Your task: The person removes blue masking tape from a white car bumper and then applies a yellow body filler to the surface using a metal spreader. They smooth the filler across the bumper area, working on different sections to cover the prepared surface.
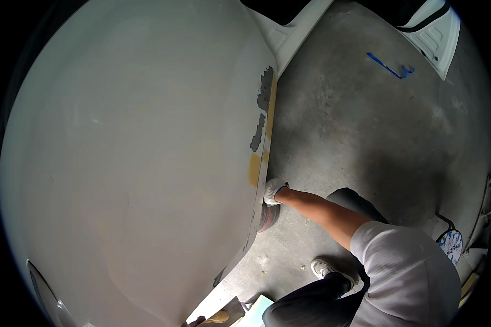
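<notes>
My right hand (275, 191), in a white knit glove, is against the right-hand edge of a large pale grey car body panel (142, 141). Its fingers look curled in, though their tips are hidden at the edge; whatever they hold cannot be made out. Just above the hand, a yellow-tan filler patch (254, 169) marks the panel. Ragged dark grey bare patches (264, 90) run farther up along the same edge. Part of a round, dark tyre-like thing (268, 218) shows directly below the glove. My left hand is out of sight.
A white open door-like panel (303, 32) juts out at the top; another white panel (439, 41) is at the upper right. A curled blue strip (390, 66) lies on the concrete floor (343, 120). A stool with a patterned seat (450, 245) stands at the right.
</notes>
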Available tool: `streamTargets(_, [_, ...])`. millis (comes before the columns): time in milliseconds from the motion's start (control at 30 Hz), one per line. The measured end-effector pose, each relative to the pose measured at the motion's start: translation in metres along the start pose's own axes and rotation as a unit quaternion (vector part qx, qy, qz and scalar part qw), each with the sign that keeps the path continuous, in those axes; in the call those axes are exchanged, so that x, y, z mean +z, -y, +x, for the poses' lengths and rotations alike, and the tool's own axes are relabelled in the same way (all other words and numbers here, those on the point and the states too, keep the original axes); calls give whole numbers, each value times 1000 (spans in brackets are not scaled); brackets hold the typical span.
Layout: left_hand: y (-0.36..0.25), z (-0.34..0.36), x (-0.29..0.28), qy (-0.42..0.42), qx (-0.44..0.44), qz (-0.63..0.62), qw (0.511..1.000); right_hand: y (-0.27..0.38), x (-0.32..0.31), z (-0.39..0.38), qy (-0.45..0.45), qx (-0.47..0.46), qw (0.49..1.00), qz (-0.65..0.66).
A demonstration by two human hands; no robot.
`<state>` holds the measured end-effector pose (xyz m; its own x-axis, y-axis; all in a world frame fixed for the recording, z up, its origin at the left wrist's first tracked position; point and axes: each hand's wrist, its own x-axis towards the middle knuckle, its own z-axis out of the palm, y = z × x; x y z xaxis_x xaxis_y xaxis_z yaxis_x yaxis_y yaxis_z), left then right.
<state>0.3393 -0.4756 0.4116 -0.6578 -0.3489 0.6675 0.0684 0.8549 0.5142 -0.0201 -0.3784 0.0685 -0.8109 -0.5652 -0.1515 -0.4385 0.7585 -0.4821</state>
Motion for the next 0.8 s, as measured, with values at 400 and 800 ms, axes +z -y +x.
streamTargets(400, [28,9,-27,141,260,145,944,-15,48,28,-13,-81,996,-29])
streamTargets(800, [3,-12,-29,-28,-253,-218,942,56,51,-67,-8,-240,971,9])
